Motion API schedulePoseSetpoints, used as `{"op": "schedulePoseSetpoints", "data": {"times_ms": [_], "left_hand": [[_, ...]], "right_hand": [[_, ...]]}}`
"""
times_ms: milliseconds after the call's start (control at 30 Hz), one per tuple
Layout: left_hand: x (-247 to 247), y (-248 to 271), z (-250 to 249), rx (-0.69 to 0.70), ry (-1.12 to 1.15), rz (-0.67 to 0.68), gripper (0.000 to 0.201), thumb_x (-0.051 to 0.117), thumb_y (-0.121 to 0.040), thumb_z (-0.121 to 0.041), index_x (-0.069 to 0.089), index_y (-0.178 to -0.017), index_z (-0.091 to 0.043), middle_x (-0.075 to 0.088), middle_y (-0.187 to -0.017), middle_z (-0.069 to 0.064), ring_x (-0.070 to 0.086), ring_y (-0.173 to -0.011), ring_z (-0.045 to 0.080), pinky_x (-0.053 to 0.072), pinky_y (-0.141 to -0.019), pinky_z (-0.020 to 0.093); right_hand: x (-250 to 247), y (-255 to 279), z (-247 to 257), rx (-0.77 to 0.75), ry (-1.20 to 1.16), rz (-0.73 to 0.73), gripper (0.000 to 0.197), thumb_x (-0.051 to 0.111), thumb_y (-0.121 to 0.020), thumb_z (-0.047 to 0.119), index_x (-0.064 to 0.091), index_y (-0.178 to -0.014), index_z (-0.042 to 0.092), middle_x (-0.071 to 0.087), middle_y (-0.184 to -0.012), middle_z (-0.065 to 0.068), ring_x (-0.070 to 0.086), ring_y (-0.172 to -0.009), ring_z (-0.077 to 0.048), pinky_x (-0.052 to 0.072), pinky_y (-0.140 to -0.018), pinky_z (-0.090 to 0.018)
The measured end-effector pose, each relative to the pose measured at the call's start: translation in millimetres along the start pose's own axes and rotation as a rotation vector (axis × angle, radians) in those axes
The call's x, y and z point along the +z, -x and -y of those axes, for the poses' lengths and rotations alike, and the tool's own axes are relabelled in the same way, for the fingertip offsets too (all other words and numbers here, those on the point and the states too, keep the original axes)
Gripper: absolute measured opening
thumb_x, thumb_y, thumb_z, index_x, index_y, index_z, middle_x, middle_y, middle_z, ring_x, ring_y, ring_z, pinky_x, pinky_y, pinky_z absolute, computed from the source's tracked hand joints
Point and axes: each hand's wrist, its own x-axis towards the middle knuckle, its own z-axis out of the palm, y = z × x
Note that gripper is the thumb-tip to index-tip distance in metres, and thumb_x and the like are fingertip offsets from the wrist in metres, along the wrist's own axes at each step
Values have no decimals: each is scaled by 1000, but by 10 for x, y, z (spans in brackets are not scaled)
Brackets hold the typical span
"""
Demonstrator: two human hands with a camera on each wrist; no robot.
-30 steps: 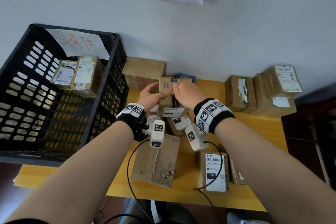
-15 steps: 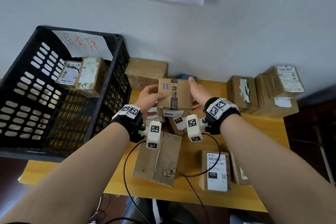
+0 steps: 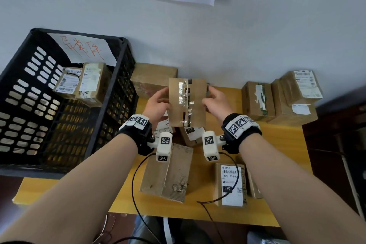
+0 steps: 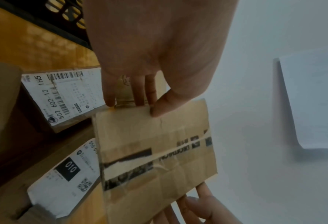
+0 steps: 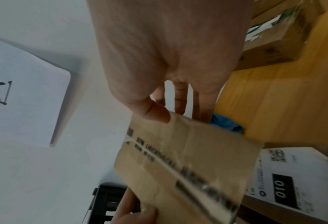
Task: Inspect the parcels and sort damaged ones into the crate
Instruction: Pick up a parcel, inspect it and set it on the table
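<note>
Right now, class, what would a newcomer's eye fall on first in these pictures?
First, the taped cardboard parcel lifted above the middle of the yellow table, gripped by the left hand and right hand at its sides. Next, the big black crate at the left, holding two labelled parcels.

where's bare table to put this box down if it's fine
Bare wood on the table lies right of the right hand, in front of the parcels by the wall, and along the near left edge below the crate. Under the held box it is crowded with labelled parcels.
</note>
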Motion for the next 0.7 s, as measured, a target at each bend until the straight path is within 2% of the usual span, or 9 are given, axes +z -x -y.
{"op": "schedulePoseSetpoints", "data": {"times_ms": [33, 167, 267, 367, 500, 533, 600, 667, 700], "left_hand": [[9, -4, 17, 2, 9, 0, 78, 58, -89, 11, 53, -148, -39, 70, -118, 7, 64, -118, 26, 55, -95, 51], [51, -9, 22, -59, 108, -34, 53, 52, -98, -2, 66, -137, -36, 75, -118, 8, 68, -117, 27, 54, -101, 54], [71, 2, -7, -96, 152, -73, 28, 49, -108, -27, 73, -123, -30, 74, -115, 7, 69, -117, 29, 56, -98, 53], [81, -9, -11, -119, 190, -91, 34, 51, -106, -47, 74, -110, -23, 76, -114, 6, 72, -110, 28, 57, -97, 54], [119, -53, 1, -112, 126, -96, 55, 55, -97, -66, 69, -108, -14, 76, -110, 6, 72, -105, 25, 60, -89, 51], [128, -54, 8, -94, 90, -101, 56, 59, -95, -66, 68, -111, -13, 75, -110, 5, 71, -104, 23, 61, -85, 48], [137, -55, 39, -59, 23, -109, 46, 71, -94, -53, 64, -116, -13, 72, -113, 4, 69, -106, 21, 60, -77, 42], [130, -80, 79, -48, 27, -103, 38, 79, -91, -34, 63, -119, -15, 72, -116, 5, 70, -111, 25, 63, -82, 49], [121, -88, 93, -51, 27, -96, 37, 79, -91, -29, 62, -120, -16, 71, -118, 4, 69, -113, 26, 62, -87, 53]], "right_hand": [[-3, -13, -50, -3, -10, -2, 73, 56, -90, -2, 44, -156, 27, 67, -124, -3, 67, -107, -19, 60, -88, -36], [-25, -28, -159, 8, -94, -92, 65, 51, -92, -5, 53, -149, 24, 70, -117, -4, 69, -104, -23, 60, -93, -47], [-57, -17, -152, 54, -253, -143, 47, 41, -96, -9, 68, -121, 21, 71, -113, -1, 70, -104, -25, 62, -90, -44], [-68, -39, -170, 114, -338, -214, 39, 37, -97, -4, 70, -99, 18, 72, -112, -5, 70, -105, -32, 62, -88, -50], [-61, -78, -205, 141, -342, -268, 32, 38, -101, 1, 68, -94, 12, 74, -104, -12, 72, -96, -29, 63, -86, -48], [-56, -84, -206, 140, -315, -267, 31, 38, -102, 2, 67, -94, 12, 73, -103, -12, 72, -96, -28, 63, -86, -46], [-52, -117, -207, 88, -196, -281, 30, 39, -103, 8, 67, -95, 18, 73, -104, -6, 71, -99, -26, 61, -90, -47], [-91, -119, -126, -62, -46, -377, 27, 44, -103, 15, 69, -98, 23, 73, -108, 1, 68, -105, -20, 56, -96, -44], [-120, -93, -33, -167, -31, -422, 26, 45, -103, 18, 71, -100, 23, 74, -107, 3, 69, -105, -17, 55, -96, -38]]}}
